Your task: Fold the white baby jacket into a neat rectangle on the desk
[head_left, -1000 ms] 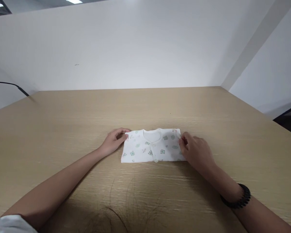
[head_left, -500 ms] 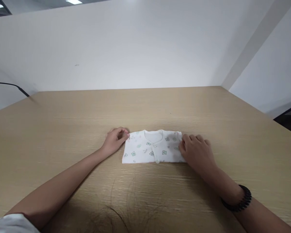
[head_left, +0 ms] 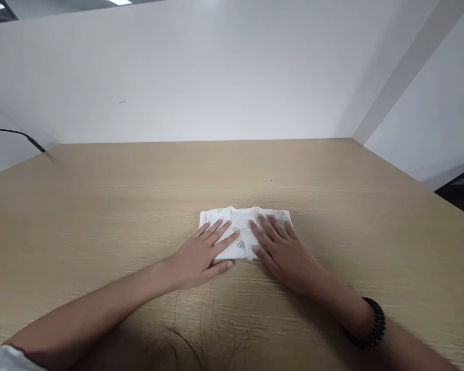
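Observation:
A small white baby shirt with a green and grey animal print lies folded into a flat rectangle, its round neckline on the far side. My left hand rests open over its left half, fingers spread on the cloth and thumb by the near edge. Across the right half lies my right hand, also open, its fingers fanned out flat. Between the two hands the middle of the shirt and part of its front opening show. The hands cover much of the print at both sides.
The shirt is on a wide wooden table. White panels rise behind it and at the sides. A black cable comes down at the far left. A dark object stands at the right edge. A black coiled band circles my right wrist.
Both hands have left the shirt's side edges and moved inward onto its top. Their curled fingers have straightened and spread. The shirt stays in about the same place.

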The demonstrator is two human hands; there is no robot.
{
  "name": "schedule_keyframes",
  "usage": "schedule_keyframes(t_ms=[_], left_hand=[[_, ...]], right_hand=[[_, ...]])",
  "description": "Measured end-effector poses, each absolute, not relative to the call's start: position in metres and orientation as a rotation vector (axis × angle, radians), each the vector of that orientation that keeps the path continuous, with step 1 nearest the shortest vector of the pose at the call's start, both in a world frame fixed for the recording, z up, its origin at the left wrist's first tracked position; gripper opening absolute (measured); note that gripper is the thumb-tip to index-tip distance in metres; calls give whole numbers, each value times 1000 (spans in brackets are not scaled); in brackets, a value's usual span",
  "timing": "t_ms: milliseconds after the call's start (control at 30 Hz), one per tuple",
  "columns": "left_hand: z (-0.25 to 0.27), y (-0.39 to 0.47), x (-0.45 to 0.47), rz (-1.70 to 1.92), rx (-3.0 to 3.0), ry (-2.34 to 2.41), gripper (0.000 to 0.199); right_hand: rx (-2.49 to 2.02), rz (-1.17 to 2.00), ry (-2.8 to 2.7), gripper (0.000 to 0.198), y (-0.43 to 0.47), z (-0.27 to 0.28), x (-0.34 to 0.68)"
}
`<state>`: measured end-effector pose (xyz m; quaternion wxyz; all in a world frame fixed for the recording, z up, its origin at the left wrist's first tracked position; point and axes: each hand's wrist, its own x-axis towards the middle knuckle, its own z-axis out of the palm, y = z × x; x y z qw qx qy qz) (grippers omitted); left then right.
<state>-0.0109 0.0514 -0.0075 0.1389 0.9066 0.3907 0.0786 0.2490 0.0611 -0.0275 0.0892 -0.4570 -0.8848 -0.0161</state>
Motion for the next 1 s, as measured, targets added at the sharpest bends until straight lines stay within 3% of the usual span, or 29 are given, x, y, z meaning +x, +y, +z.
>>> schedule_keyframes(t_ms=[367,567,700,900,1000], left_hand=[[-19,77,-40,299,2350,1525,71],[-21,86,-44,429,2270,1577,74],[-19,86,-44,569,2307,1487,63],[-14,76,-37,611,2466,1398,64],[-9,70,-32,424,2597,1216,57]], right_hand=[[-1999,80,-2264,71,73,-25,278],[-1903,33,-2185,50,86,-21,287],[-1899,54,-2163,36,85,-19,296],[-1568,-49,-2201,67,77,-11,293],[-1337,51,-2510,69,78,-9,284]])
